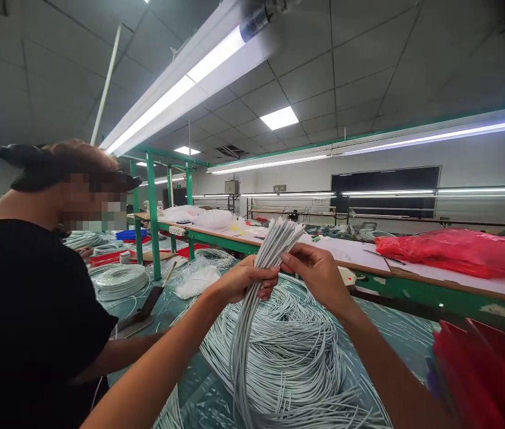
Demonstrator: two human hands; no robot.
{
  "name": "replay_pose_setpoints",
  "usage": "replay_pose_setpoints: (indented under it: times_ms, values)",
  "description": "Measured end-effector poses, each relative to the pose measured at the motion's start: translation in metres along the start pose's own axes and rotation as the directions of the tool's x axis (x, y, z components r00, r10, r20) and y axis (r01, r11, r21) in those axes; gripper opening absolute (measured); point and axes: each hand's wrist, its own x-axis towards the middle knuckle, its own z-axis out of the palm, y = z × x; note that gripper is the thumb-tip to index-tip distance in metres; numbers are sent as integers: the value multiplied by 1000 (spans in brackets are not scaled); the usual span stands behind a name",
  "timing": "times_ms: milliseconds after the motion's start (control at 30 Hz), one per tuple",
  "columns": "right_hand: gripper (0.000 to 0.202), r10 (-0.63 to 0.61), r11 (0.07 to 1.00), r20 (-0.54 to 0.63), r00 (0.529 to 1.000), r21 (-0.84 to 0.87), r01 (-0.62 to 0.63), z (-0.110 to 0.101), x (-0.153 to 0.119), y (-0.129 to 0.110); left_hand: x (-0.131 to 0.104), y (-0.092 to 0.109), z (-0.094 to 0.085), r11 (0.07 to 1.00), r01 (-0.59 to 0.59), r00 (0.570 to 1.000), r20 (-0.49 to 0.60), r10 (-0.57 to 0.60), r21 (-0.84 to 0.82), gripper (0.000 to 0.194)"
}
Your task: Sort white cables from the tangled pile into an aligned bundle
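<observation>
Where left fingers (265, 280) curl round them, white cables (261, 262) gathered into one upright bundle, cut ends fanned at top; left hand (241, 281) closed tight on bundle from its left side. Right fingertips (288, 257) pinched on strands just below the fanned ends, right hand (319, 275) touching bundle from the right. Below both hands, bundle trailing down into a loose cable heap (297, 357) on a green table (404, 333). At left, a person in a black shirt (24, 322), close beside. Behind, a bench (413, 271) carrying a red bag (453, 250); further coils (120, 280) at left rear.
</observation>
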Motion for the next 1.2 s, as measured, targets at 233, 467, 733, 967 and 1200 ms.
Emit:
replay_pose_setpoints:
  times_ms: [233,467,733,967,1200]
  values:
    - [16,86,980,61,994,-186,-74,-1,-6,-7,-7,-7,5,998,-35,998,-57,37,45,15]
    - [16,221,952,33,975,-224,-208,0,-9,-2,-10,-18,14,988,-50,972,-220,81,144,23]
    - [18,289,942,30,957,-189,-279,3,-11,-4,-14,-25,18,956,-103,966,-201,162,274,28]
    - [11,353,935,31,935,8,-353,4,-9,9,-16,-28,18,950,-79,972,-190,141,302,24]
    - [15,371,926,-78,925,108,-362,9,-7,20,-20,-27,24,956,-31,969,-227,100,290,28]
